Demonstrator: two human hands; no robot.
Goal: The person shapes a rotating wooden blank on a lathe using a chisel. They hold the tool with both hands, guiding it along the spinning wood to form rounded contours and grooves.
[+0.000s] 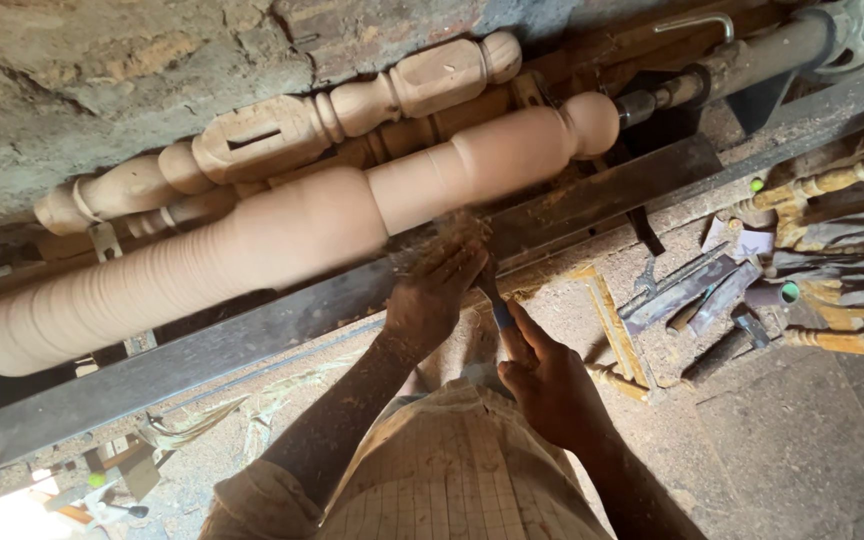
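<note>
— What's carrying everything here?
— A sawdust-strewn floor (802, 440), with a long metal rail (352, 300) across it.
— And lying on it?
— Loose chisels (687, 290) and small turned spindles (832, 180).

Turned post (292, 235) behind tool rest (352, 295)

A woodturning workshop is shown. A long wooden spindle (282, 235) is mounted on a lathe, blurred by rotation, above a dark steel rail (352, 300). A finished turned post (282, 130) is laid behind it against a rough stone wall (102, 70). Sawdust and shavings (282, 385) are spread over the floor. Chisels (687, 290) and yellowish turned legs (832, 185) are seen at the right.
</note>
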